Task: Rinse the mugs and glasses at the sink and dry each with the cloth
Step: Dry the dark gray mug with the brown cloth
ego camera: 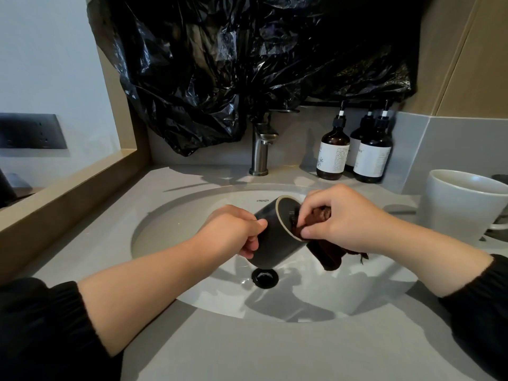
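- The dark mug (275, 243) is held tipped on its side above the sink (170, 237), just over the drain (264, 276), with its mouth turned toward 2 o'clock.
- The left hand (236, 232) is clamped round the mug's wall from 9 o'clock, fingers curled beneath.
- The brown cloth (327, 257) is pinched by the right hand (343, 221) and pressed into the mug's mouth; a loose end hangs below.
- A white mug (456, 210) is stood upright on the table (247, 353) at 3 o'clock of the basin.
- A tap (259, 149) is seen at 12 o'clock, pump bottles (332, 152) at 1 o'clock.
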Demonstrator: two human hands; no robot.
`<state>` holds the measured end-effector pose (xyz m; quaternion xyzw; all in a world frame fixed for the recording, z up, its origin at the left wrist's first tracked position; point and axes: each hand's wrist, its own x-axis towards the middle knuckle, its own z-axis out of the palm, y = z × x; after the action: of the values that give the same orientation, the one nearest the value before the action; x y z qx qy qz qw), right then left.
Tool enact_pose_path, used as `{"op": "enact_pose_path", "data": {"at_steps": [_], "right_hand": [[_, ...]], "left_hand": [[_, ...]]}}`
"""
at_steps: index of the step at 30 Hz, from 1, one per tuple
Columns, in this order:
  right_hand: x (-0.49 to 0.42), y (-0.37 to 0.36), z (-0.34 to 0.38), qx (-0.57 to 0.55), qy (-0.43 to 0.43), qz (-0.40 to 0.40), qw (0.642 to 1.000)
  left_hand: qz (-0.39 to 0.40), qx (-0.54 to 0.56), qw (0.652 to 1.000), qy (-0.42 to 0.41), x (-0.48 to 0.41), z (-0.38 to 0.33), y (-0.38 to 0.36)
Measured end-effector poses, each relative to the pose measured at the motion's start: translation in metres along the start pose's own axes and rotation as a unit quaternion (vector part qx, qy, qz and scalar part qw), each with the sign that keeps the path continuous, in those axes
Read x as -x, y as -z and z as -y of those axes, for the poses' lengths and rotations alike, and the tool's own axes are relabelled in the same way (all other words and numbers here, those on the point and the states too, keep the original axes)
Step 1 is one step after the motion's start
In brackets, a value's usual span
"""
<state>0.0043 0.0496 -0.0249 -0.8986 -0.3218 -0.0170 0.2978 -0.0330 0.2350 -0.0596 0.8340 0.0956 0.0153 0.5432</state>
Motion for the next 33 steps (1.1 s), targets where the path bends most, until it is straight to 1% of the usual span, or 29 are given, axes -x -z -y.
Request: {"op": "enact_pose_path", "data": {"at_steps": [2, 3, 4, 5, 6, 8, 9, 10, 12, 13, 15, 17, 19, 20, 22, 24, 26, 28, 31, 33], "right_hand": [[0.0, -0.006, -0.002, -0.01, -0.011, -0.093, 0.996], [0.002, -0.009, -0.001, -0.024, 0.001, -0.145, 0.989], [0.004, -0.014, 0.003, -0.033, 0.027, -0.183, 0.982], [0.006, -0.018, 0.007, -0.024, 0.07, -0.202, 0.977], [0.008, -0.022, 0.01, 0.012, 0.127, -0.201, 0.971], [0.01, -0.03, 0.011, 0.138, 0.235, -0.172, 0.947], [0.009, -0.031, 0.008, 0.192, 0.262, -0.159, 0.932], [0.008, -0.03, 0.005, 0.223, 0.273, -0.146, 0.925], [0.005, -0.024, -0.001, 0.233, 0.272, -0.133, 0.924], [0.005, -0.023, -0.001, 0.221, 0.259, -0.132, 0.931], [0.004, -0.021, 0.0, 0.137, 0.188, -0.135, 0.963], [0.001, -0.017, 0.002, 0.048, 0.098, -0.137, 0.984], [-0.002, -0.011, -0.001, 0.023, 0.035, -0.116, 0.992], [-0.004, -0.008, -0.003, 0.027, 0.015, -0.11, 0.993], [-0.005, -0.005, -0.008, 0.037, -0.023, -0.123, 0.991], [-0.007, -0.007, -0.011, 0.037, -0.052, -0.162, 0.985], [-0.007, -0.014, -0.008, 0.01, -0.03, -0.195, 0.98], [-0.005, -0.02, -0.003, -0.027, 0.029, -0.189, 0.981], [0.004, -0.02, 0.004, -0.061, 0.096, -0.127, 0.985], [0.006, -0.012, 0.004, -0.062, 0.103, -0.087, 0.989]], "left_hand": [[0.005, -0.013, 0.999, 0.044, 0.0, -0.003, -0.002], [0.011, -0.007, 0.999, 0.052, 0.001, -0.004, -0.002], [0.017, 0.006, 0.999, 0.05, 0.003, -0.005, -0.002], [0.022, 0.019, 0.999, 0.044, 0.005, -0.005, -0.002], [0.023, 0.034, 0.998, 0.041, 0.007, -0.004, -0.002], [0.02, 0.057, 0.997, 0.045, 0.008, -0.002, -0.002], [0.02, 0.063, 0.997, 0.05, 0.008, -0.001, -0.001], [0.021, 0.069, 0.996, 0.056, 0.007, -0.001, -0.001], [0.021, 0.08, 0.994, 0.067, 0.008, -0.001, 0.0], [0.016, 0.082, 0.994, 0.067, 0.008, -0.001, 0.001], [0.003, 0.08, 0.995, 0.063, 0.009, -0.003, 0.003], [-0.005, 0.06, 0.995, 0.082, 0.004, -0.009, 0.0], [-0.001, -0.007, 0.993, 0.12, 0.0, -0.017, -0.003], [0.005, -0.041, 0.992, 0.12, 0.0, -0.018, -0.004], [0.018, -0.056, 0.995, 0.081, 0.002, -0.015, -0.005], [0.044, -0.039, 0.998, 0.031, 0.009, -0.011, -0.006], [0.054, -0.031, 0.998, -0.004, 0.014, -0.007, -0.005], [0.035, -0.024, 0.999, -0.016, 0.011, -0.005, -0.005], [-0.005, 0.002, 1.0, -0.014, 0.006, -0.004, -0.002], [-0.011, 0.016, 0.999, -0.025, 0.005, -0.005, -0.001]]}}
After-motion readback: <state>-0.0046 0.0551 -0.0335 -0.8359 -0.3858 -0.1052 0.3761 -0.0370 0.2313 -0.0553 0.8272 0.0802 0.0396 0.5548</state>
